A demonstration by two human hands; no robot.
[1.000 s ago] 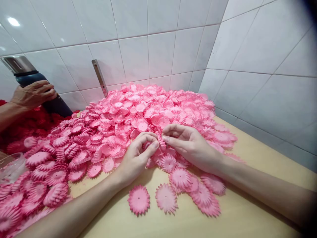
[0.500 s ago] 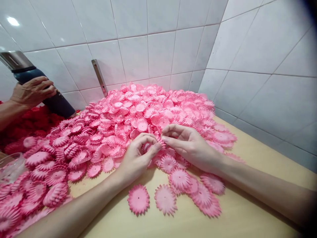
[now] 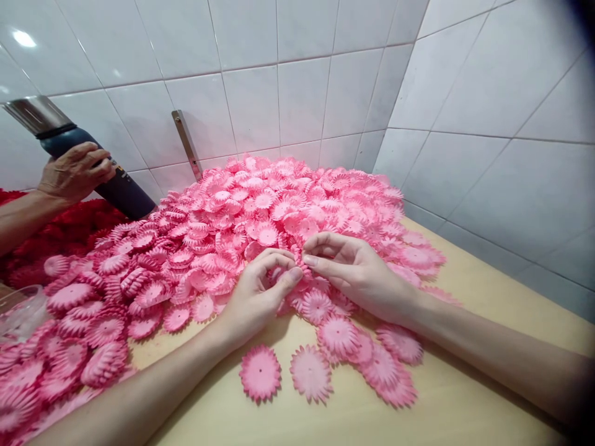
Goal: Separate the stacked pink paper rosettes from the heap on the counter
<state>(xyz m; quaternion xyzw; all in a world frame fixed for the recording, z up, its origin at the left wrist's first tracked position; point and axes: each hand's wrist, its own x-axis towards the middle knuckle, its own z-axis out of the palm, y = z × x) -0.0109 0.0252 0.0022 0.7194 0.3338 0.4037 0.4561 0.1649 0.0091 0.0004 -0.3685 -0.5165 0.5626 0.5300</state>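
My left hand (image 3: 264, 291) and my right hand (image 3: 357, 266) meet in front of a large heap of pink petal discs (image 3: 260, 201). Both thumbs are pinched toward the fingers. Between the fingertips shows a small part of a pink petal disc (image 3: 302, 271), mostly hidden and hard to tell from the heap behind. Nearer to me, a darker-edged petal disc (image 3: 260, 373) and a paler petal disc (image 3: 311, 374) lie flat on the table. Several overlapping petal discs (image 3: 388, 375) spread below my right wrist.
At the left, another person's hand (image 3: 77, 173) grips a tilted dark blue bottle (image 3: 116, 186) with a metal top. Red pieces (image 3: 60, 232) are piled behind it. A clear plastic container (image 3: 21, 313) stands at the left edge. White tiled walls (image 3: 307, 93) border the wooden table (image 3: 465, 396).
The other person's hand and the bottle have shifted slightly to the right. My hands stay almost still, with the fingertips close together.
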